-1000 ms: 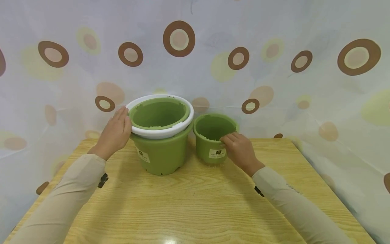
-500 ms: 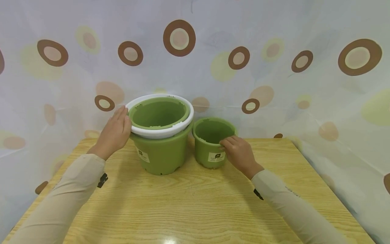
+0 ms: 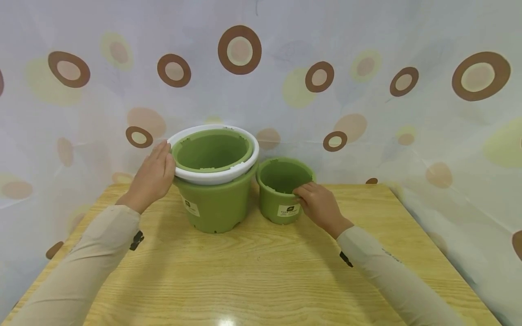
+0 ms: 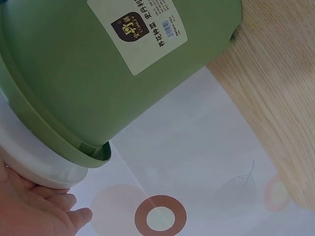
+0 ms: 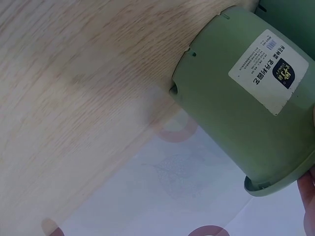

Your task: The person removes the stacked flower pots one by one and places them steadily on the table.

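Observation:
A stack of flower pots stands left of centre in the head view. A large green flower pot (image 3: 220, 208) is at the bottom, a white flower pot (image 3: 204, 177) sits in it, and another green pot (image 3: 212, 151) nests inside the white one. My left hand (image 3: 151, 179) rests on the white rim's left side, fingers extended; the left wrist view shows the fingers (image 4: 61, 201) beside that rim. To the right, a small green flower pot (image 3: 270, 206) stands upright on the table, its rim pinched by my right hand (image 3: 320, 203). The right wrist view shows its printed label (image 5: 268, 71).
The wooden table (image 3: 244, 280) extends in front of the pots. Behind it hangs a pale sheet (image 3: 277, 27) patterned with brown rings and yellow spots. The small pot stands close beside the stack's right side.
The small green pot has come down onto the table and slightly left, with my right hand on its rim. My left hand stays at the white rim.

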The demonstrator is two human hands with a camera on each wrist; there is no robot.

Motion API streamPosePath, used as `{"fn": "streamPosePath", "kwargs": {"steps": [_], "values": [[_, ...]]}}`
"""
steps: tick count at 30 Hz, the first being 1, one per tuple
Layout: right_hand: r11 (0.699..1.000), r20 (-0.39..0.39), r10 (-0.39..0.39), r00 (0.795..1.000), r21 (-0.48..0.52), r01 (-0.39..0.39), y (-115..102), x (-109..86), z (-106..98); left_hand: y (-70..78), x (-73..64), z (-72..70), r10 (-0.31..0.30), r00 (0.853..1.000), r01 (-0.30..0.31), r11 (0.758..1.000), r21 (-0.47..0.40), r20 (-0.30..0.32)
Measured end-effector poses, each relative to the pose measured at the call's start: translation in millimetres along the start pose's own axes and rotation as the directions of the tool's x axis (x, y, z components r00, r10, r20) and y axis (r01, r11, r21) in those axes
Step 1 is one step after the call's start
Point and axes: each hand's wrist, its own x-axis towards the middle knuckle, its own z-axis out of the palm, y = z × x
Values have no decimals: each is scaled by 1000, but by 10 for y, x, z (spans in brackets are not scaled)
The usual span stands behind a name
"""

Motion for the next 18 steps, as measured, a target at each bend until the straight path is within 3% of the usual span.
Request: {"fn": "streamPosePath", "kwargs": {"steps": [18], "values": [[1000,15,7,1000,-17,-6,-19,-3,-16,-3,-3,5,17,1000,-17,1000,-8,-9]]}}
